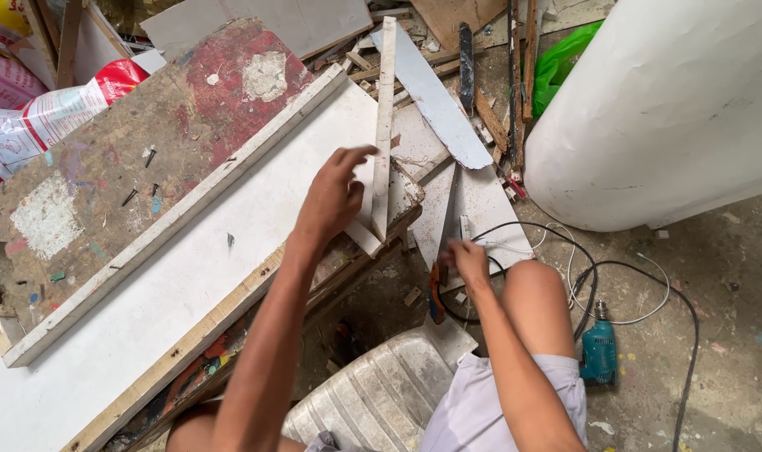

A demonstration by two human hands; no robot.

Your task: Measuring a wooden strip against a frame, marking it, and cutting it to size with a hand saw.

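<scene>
At the worktop's right-hand end, the left hand [335, 197] closes fingers and thumb loosely on a narrow white wooden strip [383, 125] standing on edge there and running up over the scrap pile. Down below the worktop's edge, the right hand [467, 259] is curled by a dark-handled tool [436, 297] on the floor; whether it grips it cannot be told. Black and white cables [582, 276] loop past the knee to a teal electric drill [599, 351]. Loose nails [138, 180] lie on the stained board [146, 142] at the worktop's far edge.
</scene>
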